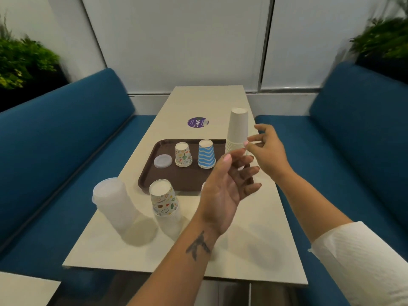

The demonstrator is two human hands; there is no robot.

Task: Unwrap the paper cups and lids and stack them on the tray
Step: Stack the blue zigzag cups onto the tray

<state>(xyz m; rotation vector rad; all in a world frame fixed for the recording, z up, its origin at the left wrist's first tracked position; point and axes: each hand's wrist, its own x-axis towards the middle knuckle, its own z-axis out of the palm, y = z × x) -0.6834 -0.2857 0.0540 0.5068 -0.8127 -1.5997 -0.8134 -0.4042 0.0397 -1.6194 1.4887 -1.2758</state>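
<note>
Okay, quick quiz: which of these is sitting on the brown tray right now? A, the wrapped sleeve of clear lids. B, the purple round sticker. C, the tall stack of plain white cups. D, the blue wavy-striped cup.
D: the blue wavy-striped cup stands upside down on the brown tray, between a patterned cup and the tray's right side.

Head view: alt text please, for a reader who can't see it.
Both hands, left hand and right hand, are raised open beside a tall white cup stack at a brown tray, which holds a lid and two upturned patterned cups. Wrapped lids and cups wait nearer.
</note>
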